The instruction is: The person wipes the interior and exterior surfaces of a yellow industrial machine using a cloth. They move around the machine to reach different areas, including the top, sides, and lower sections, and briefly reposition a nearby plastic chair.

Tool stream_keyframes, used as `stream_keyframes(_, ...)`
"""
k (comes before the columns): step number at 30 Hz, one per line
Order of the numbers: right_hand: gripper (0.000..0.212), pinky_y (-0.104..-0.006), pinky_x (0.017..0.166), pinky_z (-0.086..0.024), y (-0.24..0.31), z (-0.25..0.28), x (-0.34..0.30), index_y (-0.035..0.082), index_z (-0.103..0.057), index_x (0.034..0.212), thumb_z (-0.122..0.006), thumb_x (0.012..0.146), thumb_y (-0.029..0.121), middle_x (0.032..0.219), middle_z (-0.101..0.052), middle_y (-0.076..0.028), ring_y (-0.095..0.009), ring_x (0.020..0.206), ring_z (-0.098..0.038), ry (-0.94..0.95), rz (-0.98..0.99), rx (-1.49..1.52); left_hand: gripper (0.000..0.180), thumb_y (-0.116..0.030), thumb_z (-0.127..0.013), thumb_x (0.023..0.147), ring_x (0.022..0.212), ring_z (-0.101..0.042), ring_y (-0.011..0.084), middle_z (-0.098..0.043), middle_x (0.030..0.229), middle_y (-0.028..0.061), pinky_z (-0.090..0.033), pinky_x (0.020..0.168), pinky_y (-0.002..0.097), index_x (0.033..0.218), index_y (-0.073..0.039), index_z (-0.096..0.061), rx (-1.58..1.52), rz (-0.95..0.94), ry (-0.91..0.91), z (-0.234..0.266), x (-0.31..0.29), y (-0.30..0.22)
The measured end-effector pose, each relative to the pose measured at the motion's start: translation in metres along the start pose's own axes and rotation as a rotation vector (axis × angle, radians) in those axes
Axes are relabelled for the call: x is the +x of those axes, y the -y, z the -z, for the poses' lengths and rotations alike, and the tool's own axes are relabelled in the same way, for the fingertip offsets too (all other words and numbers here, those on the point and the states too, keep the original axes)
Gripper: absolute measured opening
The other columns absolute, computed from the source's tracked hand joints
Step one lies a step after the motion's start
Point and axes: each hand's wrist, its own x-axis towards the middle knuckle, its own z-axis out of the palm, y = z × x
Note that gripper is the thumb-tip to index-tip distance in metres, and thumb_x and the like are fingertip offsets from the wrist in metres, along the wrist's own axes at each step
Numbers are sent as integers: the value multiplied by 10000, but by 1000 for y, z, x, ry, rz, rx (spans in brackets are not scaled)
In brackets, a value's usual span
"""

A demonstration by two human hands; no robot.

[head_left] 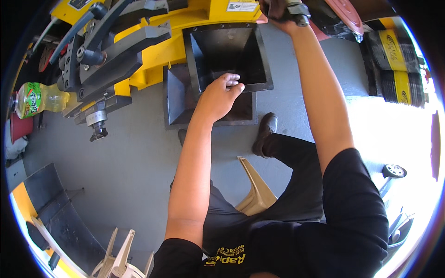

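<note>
My left hand (224, 95) hangs over the near rim of a black metal bin (270, 69), its fingers curled in toward the thumb. Whatever those fingers hold, if anything, is hidden. A second black bin (174, 99) sits lower, partly covered by the first. At the top edge, my right hand (280, 13) reaches up beside a threaded metal shaft (299, 11) on the yellow machine (199, 11). The frame's edge and dark shadow hide most of its fingers, so its grip cannot be made out.
Black machine arms (134, 39) jut out at the upper left, beside a bottle of yellowish liquid (44, 98). Below them points a metal tool head (97, 121). A beige plastic chair (256, 194) stands by my legs. Stacked black and yellow packs (394, 65) are at the right.
</note>
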Motion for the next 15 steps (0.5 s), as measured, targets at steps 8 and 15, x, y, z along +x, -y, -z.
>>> stream_keyframes(8, 577, -430, 961, -522, -60, 47, -89, 33, -636, 1289, -678, 983, 521, 1176, -729, -237, -370, 1092, -704, -1048, 133, -1752, 387, -318, -706, 984, 968, -745, 243, -783, 1036, 149, -553, 873, 343, 1215, -7, -720, -200, -4, -402, 43, 10, 24)
stream_keyframes(15, 571, -494, 979, -526, -156, 27, -158, 69, -722, 1220, -566, 1015, 578, 1145, -749, -212, -393, 1128, -695, -85, -548, -2183, 417, -346, -706, 958, 930, -738, 207, -787, 1018, 117, -547, 852, 318, 1210, -15, -741, -179, 10, -454, 58, -2, 36)
